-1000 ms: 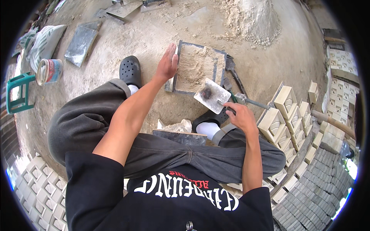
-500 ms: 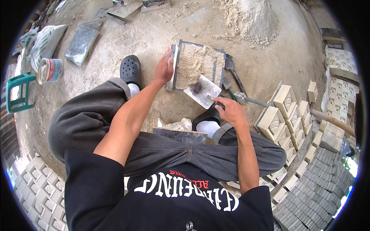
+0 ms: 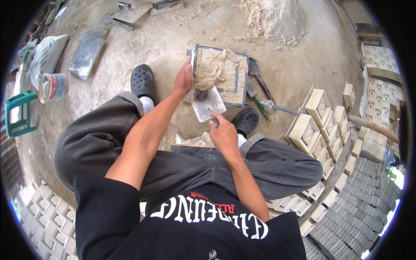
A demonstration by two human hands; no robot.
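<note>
from where i stand, the mould frame [image 3: 222,49] sits on the floor [image 3: 173,26] between the person's feet, partly filled with loose pale powder [image 3: 212,69] piled toward its left side; along the frame's left edge lies the left hand [image 3: 184,79], its grip unclosed, fingers straight and close together, holding nothing and seemingly pressed to that side; the right hand [image 3: 225,135], nearer the person than the frame, has its grip wrapped firmly round the handle of a flat metal trowel [image 3: 208,105], whose blade slants over the frame's near left corner with its far end at the powder; i cannot tell whether the blade touches the rim or hovers above it; if it came in too steeply, i think it could snag that rim and knock the frame askew, above all if the left hand's pressure slackened; a hasty sweep leftward could spill powder over the edge or nip the left fingertips; the right clog [image 3: 246,120], just beside the frame's near right corner, might nudge it, and the dark tool [image 3: 262,80] to the frame's right could catch a shifting foot.
</note>
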